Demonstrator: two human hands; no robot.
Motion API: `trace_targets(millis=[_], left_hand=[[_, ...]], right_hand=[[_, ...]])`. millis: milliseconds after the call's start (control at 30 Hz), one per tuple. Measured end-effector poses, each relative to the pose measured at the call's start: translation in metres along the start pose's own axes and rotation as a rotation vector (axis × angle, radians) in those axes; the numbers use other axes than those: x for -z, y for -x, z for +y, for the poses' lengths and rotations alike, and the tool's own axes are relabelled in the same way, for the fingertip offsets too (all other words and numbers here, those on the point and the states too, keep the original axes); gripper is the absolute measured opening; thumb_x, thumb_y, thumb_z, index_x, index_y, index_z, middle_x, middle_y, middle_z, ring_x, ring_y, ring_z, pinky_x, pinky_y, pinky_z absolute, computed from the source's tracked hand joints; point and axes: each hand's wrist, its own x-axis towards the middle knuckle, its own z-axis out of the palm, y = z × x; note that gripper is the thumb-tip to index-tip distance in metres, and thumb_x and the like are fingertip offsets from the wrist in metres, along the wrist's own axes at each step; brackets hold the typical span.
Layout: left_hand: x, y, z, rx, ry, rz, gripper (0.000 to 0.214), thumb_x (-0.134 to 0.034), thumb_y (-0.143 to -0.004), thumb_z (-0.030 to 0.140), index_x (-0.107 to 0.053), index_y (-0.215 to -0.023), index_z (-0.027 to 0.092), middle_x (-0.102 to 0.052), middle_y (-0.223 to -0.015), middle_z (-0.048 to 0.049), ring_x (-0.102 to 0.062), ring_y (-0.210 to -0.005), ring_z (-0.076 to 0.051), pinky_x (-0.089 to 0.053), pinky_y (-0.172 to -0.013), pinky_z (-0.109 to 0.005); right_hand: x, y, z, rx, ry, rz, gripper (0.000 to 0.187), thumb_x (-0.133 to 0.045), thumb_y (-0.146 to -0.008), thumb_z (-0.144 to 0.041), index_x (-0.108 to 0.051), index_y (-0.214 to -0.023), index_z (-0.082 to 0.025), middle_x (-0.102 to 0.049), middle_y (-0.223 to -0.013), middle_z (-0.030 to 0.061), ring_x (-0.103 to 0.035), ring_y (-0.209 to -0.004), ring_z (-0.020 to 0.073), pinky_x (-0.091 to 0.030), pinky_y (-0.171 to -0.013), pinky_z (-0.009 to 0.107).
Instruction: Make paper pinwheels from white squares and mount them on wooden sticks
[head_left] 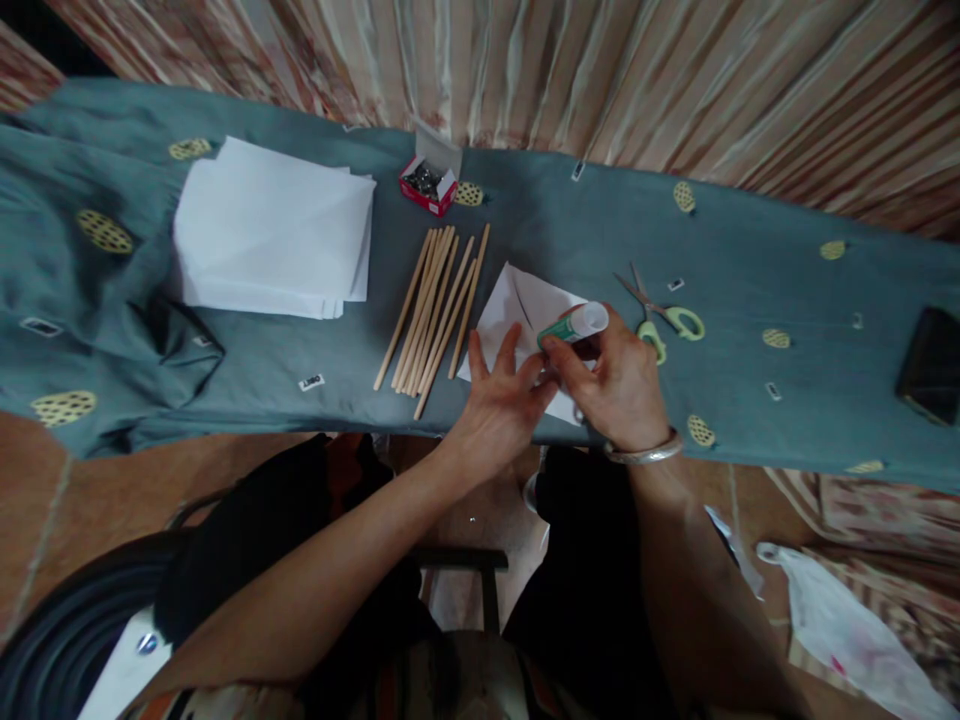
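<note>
Glue stick pinched in right hand, left hand spread flat on folded paper

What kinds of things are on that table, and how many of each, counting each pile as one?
stack of white paper: 1
bunch of wooden sticks: 1
folded paper sheet: 1
glue tube: 1
scissors: 1
red box: 1
black object: 1
Total: 7
</note>
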Motion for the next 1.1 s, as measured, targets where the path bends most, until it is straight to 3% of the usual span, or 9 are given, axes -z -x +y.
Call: trace_targets(millis=[500,767,1100], left_hand=[[-0.001,0.001,0.0,0.003,-0.009,0.043,0.03,-0.042,-0.099,0.021,-0.061,-0.122,0.026,-0.059,-0.126,-0.0075,-0.033,-0.141,-0.037,-0.018,-0.111,-0.075],[-0.004,0.001,-0.002,-0.012,0.035,0.06,0.03,-0.043,-0.098,0.019,-0.062,-0.12,0.024,-0.059,-0.123,-0.0066,-0.032,-0.141,-0.039,-0.016,-0.111,-0.076],[-0.002,0.001,-0.002,-0.012,0.056,0.071,0.03,-0.039,-0.1,0.02,-0.063,-0.118,0.023,-0.06,-0.12,-0.0072,-0.033,-0.141,-0.038,-0.016,-0.111,-0.075]], right_hand=[[0.005,0.003,0.003,-0.013,0.042,0.003,0.026,-0.063,-0.083,-0.046,-0.061,-0.091,-0.021,-0.071,-0.069,0.0033,-0.068,-0.061,0.0216,-0.05,-0.058,0.032],[0.004,0.004,0.01,0.021,0.098,0.035,0.035,-0.058,-0.087,-0.054,-0.061,-0.095,-0.02,-0.071,-0.071,0.0047,-0.066,-0.062,0.0215,-0.049,-0.058,0.032],[0.001,0.003,0.013,0.011,0.076,0.073,0.028,-0.062,-0.085,-0.046,-0.061,-0.097,-0.021,-0.07,-0.07,0.004,-0.067,-0.066,0.0227,-0.05,-0.065,0.035]])
